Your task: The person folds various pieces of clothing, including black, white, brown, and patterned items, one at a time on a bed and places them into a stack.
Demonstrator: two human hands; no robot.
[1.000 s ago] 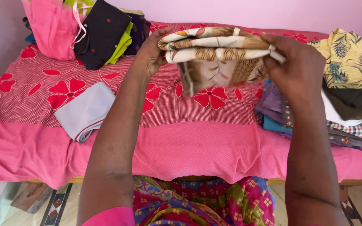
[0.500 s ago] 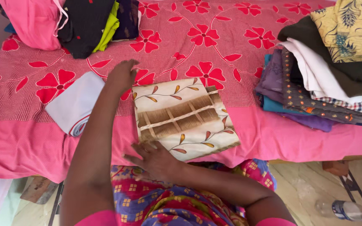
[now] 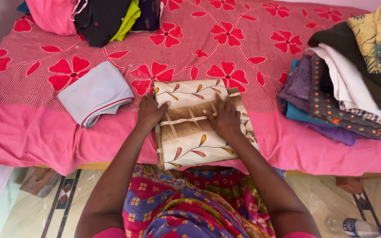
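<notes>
A folded cream and brown cloth with a leaf print [image 3: 190, 132] lies flat at the near edge of the bed. My left hand [image 3: 150, 111] rests palm down on its left edge, fingers spread. My right hand [image 3: 224, 118] presses flat on its middle, fingers apart. Neither hand grips the cloth. The bed is covered by a pink sheet with red flowers [image 3: 225, 48].
A folded light grey cloth [image 3: 94, 92] lies to the left. A heap of unfolded clothes [image 3: 345, 92] sits at the right. More clothes, pink, black and green [image 3: 98, 15], are piled at the far left. A plastic bottle [image 3: 358, 228] lies on the floor.
The folded cloth went from being held up in both hands to lying on the bed. Both hands now press flat on top of it.
</notes>
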